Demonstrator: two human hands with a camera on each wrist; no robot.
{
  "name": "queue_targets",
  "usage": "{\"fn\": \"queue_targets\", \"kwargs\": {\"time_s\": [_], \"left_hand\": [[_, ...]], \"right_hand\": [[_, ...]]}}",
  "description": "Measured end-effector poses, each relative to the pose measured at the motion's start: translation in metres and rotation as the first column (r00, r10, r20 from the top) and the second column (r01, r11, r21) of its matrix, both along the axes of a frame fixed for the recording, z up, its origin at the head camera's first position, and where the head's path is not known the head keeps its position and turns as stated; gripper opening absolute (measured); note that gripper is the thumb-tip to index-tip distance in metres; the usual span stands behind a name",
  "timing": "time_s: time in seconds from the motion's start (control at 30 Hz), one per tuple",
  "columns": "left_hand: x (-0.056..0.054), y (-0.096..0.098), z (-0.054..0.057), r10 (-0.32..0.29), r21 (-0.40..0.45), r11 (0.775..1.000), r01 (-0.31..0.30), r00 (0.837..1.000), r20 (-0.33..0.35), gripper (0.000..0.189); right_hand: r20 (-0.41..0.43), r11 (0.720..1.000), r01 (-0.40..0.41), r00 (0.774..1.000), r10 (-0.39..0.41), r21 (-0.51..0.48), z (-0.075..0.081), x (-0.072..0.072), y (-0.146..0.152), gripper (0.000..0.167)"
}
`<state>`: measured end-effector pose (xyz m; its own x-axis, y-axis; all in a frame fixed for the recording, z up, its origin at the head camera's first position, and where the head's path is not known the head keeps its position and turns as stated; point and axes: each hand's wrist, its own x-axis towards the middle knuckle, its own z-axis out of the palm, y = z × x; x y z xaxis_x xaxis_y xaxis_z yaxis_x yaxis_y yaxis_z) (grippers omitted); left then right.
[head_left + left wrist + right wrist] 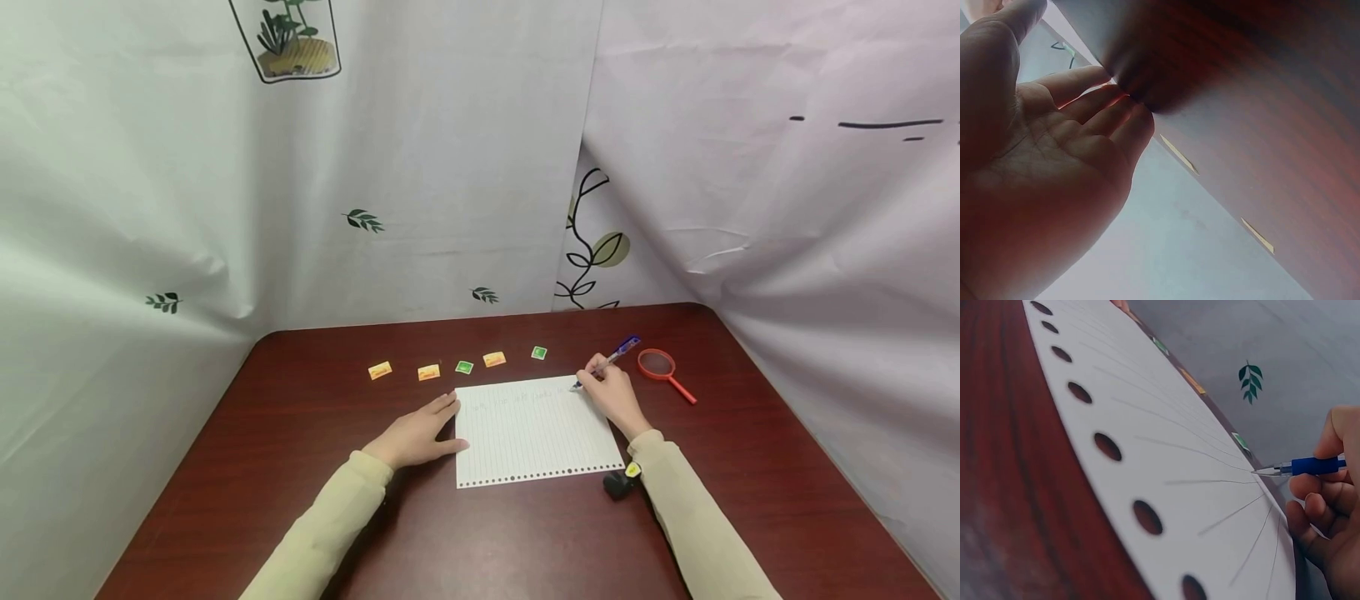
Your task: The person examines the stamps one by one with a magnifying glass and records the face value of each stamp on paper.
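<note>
A lined sheet of white paper (532,437) with holes along its near edge lies on the dark red-brown table. Faint handwriting runs across its upper part. In my right hand (615,396) I pinch a blue pen (628,344), its tip down at the sheet's upper right. The right wrist view shows the blue grip of the pen (1314,465) and its pale tip at the paper. My left hand (417,435) rests at the sheet's left edge, fingers extended, thumb over the paper. The left wrist view shows its palm (1054,156).
Beyond the sheet lie three orange cards (429,372) and two small green cards (464,367) in a loose row. A red magnifying glass (681,388) lies right of my right hand. White patterned cloth (450,167) hangs behind the table. A black object (618,485) is by my right cuff.
</note>
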<state>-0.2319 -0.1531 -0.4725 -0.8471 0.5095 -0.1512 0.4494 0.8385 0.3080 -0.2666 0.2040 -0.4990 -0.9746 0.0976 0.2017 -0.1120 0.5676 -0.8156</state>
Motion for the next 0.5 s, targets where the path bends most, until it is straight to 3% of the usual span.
{"fn": "queue_targets", "kwargs": {"time_s": [0.5], "left_hand": [[0.0003, 0.0006, 0.0006, 0.004, 0.013, 1.0, -0.004, 1.0, 0.001, 0.08]], "right_hand": [[0.01, 1.0, -0.001, 1.0, 0.001, 0.007, -0.0022, -0.0005, 0.0001, 0.012]]}}
